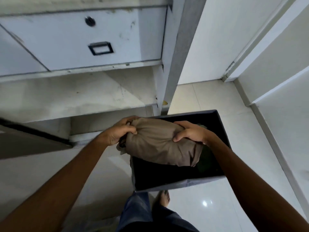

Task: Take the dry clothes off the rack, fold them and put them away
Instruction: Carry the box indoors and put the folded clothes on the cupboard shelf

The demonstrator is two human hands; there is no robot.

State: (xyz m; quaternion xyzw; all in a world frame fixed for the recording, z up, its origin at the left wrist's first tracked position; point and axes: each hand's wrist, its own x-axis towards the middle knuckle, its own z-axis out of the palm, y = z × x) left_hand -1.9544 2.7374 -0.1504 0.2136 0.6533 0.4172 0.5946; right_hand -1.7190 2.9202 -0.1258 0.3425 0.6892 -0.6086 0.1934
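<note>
Tiled floor (209,101); brown bundle (160,143) over box (175,183)

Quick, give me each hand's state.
Left hand: grips the brown cloth bundle.
Right hand: grips the same bundle's other end.

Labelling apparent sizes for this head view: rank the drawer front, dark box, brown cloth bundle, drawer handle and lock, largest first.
1. drawer front and dark box: look alike in area, and the box is nearer, so unranked
2. brown cloth bundle
3. drawer handle
4. lock
</note>
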